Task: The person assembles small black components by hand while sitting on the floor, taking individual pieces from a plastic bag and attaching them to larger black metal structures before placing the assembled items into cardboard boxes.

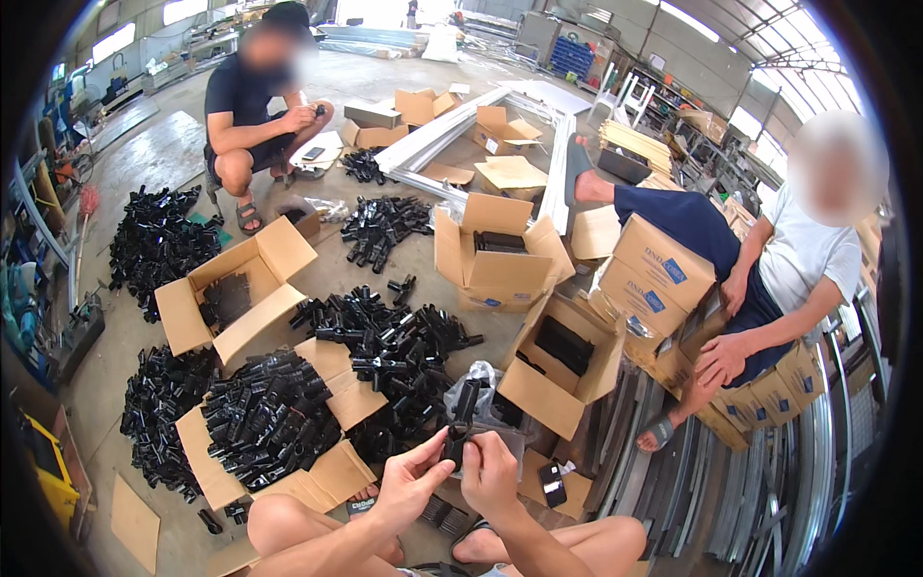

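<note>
Both my hands meet at the lower middle, above my bent knees. My left hand (pixel 411 488) is closed, its thumb and fingers pinching the lower end of a black tubular fitting (pixel 468 402). My right hand (pixel 490 470) grips the same end from the other side. The fitting points up and away from me; its lower end is partly hidden by my fingers. Just beyond lies a clear plastic bag (pixel 486 373). A heap of similar black fittings (pixel 396 337) spreads in front, and an open carton (pixel 264 418) full of them stands to the left.
Open cartons with black parts stand at the left (pixel 187 313), centre (pixel 505 279) and right (pixel 586 380). A phone (pixel 553 484) lies on cardboard near my right knee, beside long metal profiles (pixel 663 481). One person (pixel 245 106) squats far left; another (pixel 817 250) sits at right.
</note>
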Action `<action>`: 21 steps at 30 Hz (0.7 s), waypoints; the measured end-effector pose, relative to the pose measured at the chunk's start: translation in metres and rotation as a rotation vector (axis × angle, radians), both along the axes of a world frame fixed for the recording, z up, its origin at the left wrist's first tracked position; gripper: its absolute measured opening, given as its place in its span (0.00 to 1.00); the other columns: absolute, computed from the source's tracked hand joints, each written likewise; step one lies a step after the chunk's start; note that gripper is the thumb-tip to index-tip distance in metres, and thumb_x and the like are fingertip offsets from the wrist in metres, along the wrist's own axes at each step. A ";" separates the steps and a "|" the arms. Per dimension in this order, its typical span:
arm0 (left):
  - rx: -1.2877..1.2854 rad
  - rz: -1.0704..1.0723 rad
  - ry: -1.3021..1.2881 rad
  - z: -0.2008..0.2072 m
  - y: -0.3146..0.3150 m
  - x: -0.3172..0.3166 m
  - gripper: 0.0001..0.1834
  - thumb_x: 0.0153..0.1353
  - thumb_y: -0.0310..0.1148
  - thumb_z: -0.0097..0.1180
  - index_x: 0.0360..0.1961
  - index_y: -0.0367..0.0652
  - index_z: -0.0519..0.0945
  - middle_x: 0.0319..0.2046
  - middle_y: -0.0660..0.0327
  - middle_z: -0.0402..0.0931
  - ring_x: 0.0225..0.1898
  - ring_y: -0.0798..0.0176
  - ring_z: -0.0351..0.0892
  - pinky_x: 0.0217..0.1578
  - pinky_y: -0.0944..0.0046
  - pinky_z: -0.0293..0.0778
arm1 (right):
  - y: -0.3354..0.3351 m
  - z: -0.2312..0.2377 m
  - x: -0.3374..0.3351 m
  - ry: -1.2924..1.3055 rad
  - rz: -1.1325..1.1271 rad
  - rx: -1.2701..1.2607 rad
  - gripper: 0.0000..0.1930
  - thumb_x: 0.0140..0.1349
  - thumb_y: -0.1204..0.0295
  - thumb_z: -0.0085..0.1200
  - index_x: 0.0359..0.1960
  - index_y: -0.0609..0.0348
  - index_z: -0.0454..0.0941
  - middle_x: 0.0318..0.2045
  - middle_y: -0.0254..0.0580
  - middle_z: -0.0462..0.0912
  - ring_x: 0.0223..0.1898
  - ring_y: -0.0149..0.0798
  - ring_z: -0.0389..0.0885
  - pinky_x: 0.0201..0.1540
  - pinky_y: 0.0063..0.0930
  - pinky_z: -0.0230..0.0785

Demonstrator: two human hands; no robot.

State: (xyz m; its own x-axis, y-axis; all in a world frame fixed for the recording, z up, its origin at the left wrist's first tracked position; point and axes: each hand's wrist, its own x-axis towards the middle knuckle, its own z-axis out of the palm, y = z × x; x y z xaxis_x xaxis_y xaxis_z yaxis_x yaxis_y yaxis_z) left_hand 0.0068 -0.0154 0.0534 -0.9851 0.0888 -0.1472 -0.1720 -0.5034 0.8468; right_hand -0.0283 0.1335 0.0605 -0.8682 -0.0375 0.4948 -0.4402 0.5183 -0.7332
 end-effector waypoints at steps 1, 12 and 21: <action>0.003 0.009 0.021 -0.003 0.000 -0.002 0.31 0.69 0.19 0.60 0.73 0.35 0.69 0.58 0.64 0.78 0.54 0.76 0.74 0.56 0.73 0.73 | 0.002 -0.007 -0.006 -0.013 0.015 0.072 0.11 0.71 0.67 0.55 0.33 0.61 0.76 0.25 0.48 0.78 0.28 0.57 0.80 0.32 0.46 0.71; 0.000 -0.004 0.004 -0.002 0.000 0.002 0.31 0.68 0.19 0.61 0.72 0.36 0.70 0.56 0.65 0.79 0.53 0.76 0.74 0.55 0.74 0.72 | 0.011 -0.021 -0.005 -0.057 0.055 0.168 0.12 0.70 0.67 0.57 0.30 0.61 0.77 0.24 0.47 0.77 0.26 0.55 0.79 0.31 0.44 0.71; 0.036 -0.024 0.029 0.000 -0.001 0.000 0.31 0.69 0.18 0.60 0.72 0.35 0.69 0.56 0.63 0.79 0.53 0.74 0.76 0.55 0.72 0.74 | 0.004 -0.015 -0.005 -0.025 -0.002 0.077 0.22 0.75 0.59 0.50 0.23 0.60 0.73 0.19 0.48 0.73 0.24 0.55 0.77 0.28 0.43 0.68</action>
